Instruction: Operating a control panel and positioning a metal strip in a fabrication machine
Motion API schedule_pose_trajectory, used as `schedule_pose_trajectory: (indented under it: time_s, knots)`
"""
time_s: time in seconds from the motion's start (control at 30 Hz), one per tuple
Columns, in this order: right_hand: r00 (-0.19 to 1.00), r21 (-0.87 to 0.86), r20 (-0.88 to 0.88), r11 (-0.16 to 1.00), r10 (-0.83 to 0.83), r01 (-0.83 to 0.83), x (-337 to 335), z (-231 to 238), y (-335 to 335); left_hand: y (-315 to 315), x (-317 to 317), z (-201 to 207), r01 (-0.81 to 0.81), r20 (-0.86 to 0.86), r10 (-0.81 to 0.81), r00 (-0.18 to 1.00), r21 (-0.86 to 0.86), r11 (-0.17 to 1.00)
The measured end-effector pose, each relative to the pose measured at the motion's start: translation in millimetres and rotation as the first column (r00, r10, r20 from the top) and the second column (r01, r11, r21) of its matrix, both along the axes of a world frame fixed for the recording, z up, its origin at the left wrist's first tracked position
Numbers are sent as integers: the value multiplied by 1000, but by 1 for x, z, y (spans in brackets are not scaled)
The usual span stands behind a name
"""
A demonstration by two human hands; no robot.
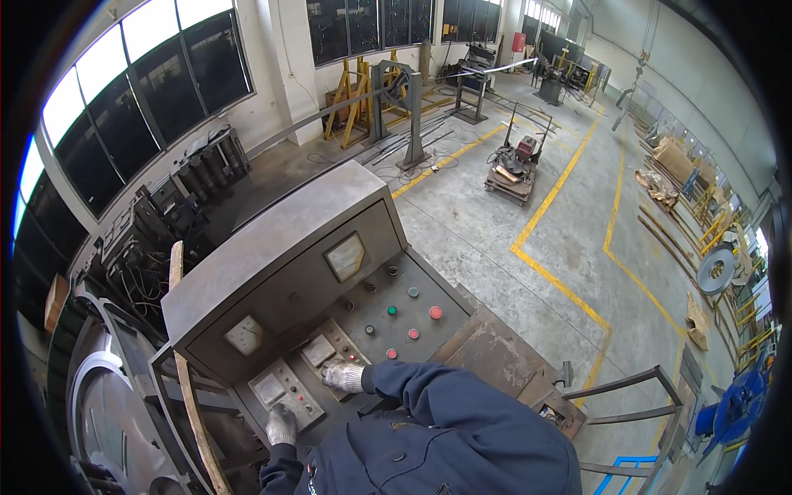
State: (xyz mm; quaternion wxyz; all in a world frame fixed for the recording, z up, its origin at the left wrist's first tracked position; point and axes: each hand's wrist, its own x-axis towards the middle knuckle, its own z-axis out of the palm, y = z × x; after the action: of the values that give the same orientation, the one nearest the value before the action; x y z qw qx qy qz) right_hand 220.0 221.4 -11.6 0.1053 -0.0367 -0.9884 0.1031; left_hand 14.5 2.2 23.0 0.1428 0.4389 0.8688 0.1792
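Both my hands wear whitish, soiled knit gloves and rest on a grey metal control console (280,239). My left hand (281,424) is at the lower edge of the left control module (290,389), its fingers curled down and whatever is under them hidden. On the right control module (323,346), my right hand (342,375) has its fingers bent in beside the small knobs; what they grip is covered by the glove. Each module carries a light-faced meter and small red lamps. Dark blue sleeves cover my arms.
Red push buttons (436,313) and a green button (392,311) sit on the console's right part. Two dial gauges are set in its upright face. A metal railing (627,386) stands at right. Beyond are a wheeled cart (511,169), yellow floor lines and a steel stand (412,124).
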Motion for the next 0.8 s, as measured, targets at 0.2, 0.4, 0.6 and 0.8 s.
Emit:
schedule_pose_trajectory:
  time_s: [0.2,0.4,0.6,0.8]
  knots:
    - [968,-132,-4,960,-251,248,1,-8,-10,7,8,9,-66,27,67,997,-37,997]
    - [937,-11,84,940,-339,342,-3,-16,-13,8,7,2,-73,-12,73,997,-31,997]
    - [947,-17,65,948,-316,317,-7,-20,-13,5,3,-4,-59,-33,59,998,-9,998]
    - [947,-2,64,949,-313,314,-5,-15,-16,3,3,-5,-80,-21,79,997,-40,996]
